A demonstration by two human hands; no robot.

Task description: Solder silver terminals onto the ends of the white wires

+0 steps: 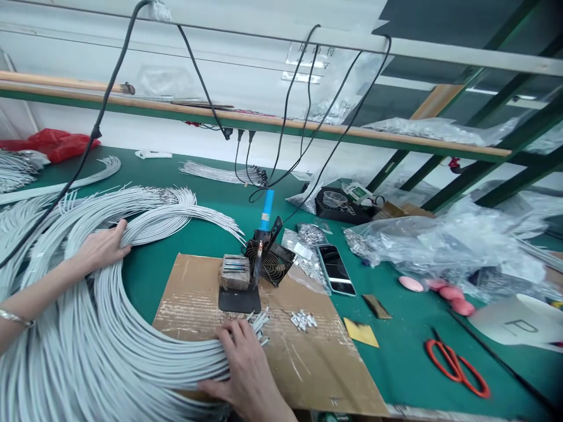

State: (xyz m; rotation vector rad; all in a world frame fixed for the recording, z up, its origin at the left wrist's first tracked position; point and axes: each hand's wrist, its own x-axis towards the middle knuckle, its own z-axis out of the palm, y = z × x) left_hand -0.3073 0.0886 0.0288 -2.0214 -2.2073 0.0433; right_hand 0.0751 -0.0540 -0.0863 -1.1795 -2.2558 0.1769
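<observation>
A large curved bundle of light grey wires sweeps across the left side and round to the front of the cardboard sheet. My left hand lies on the bundle at its upper left bend, thumb and forefinger apart; its other fingers are partly hidden. Near the bundle's cut ends my right hand is closed over the wires, thumb on the near side and fingers on top. The wire tips stick out past my fingers. Just beyond stands a soldering iron with a blue handle, held upright above a metal-topped block.
A cardboard sheet carries a small pile of white pieces. Behind the iron is a small fan. To the right are a phone, red-handled scissors, a yellow pad and plastic bags. Black cables hang overhead.
</observation>
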